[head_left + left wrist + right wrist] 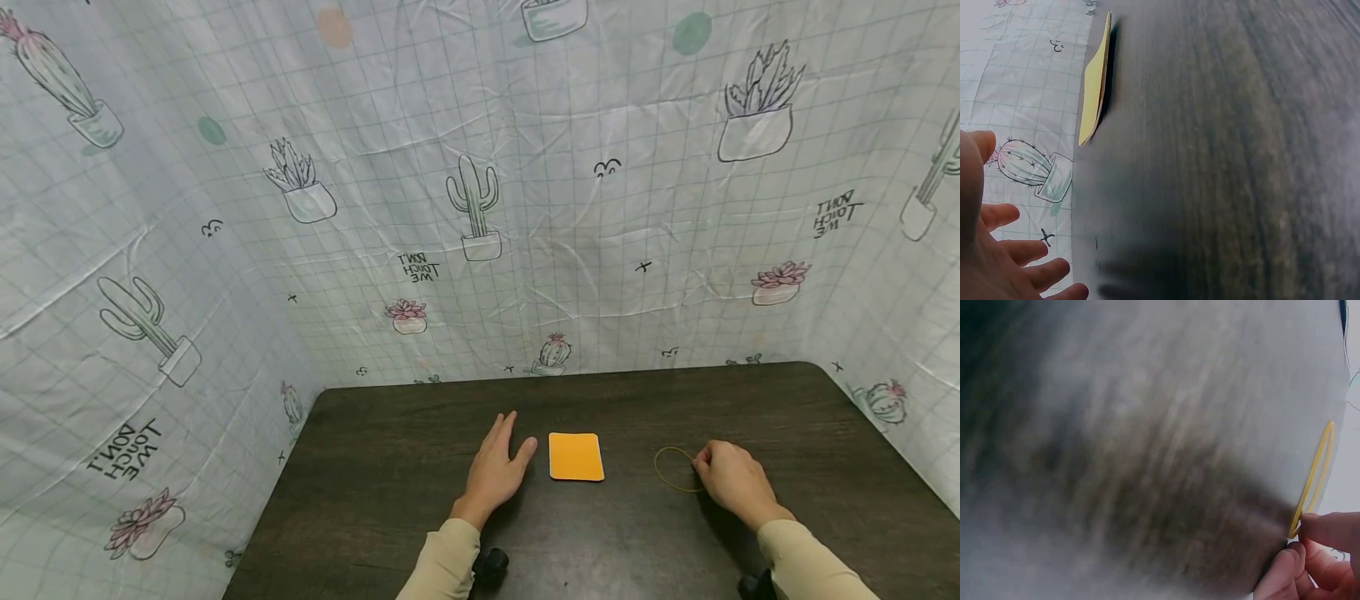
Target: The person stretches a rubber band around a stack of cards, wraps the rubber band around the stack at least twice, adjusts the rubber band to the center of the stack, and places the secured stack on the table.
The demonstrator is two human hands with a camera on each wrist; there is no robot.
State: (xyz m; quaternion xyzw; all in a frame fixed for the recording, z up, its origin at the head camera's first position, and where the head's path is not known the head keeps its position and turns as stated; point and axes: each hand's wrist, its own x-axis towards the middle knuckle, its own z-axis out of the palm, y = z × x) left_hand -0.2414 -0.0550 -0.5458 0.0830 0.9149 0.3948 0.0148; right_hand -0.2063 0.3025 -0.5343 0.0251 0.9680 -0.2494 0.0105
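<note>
Between thumb and fingers my right hand [733, 481] pinches a thin yellow rubber band [657, 470], whose loop extends to the left of the fingertips. In the right wrist view the band [1312, 472] appears as a narrow loop rising from the pinch. My left hand [495, 468] is held over the table with its fingers straight and spread, holding nothing. Just right of its thumb lies a square stack of orange-yellow cards [576, 457], flat on the table. Seen edge-on in the left wrist view, the stack [1093, 94] shows several thin layers.
Everything is on a dark wood-grain table [390, 433] with rounded far corners. A white cloth [555, 208] printed with cacti and grid lines surrounds it at the back and both sides. A black wrist device [491, 565] sits at the left sleeve.
</note>
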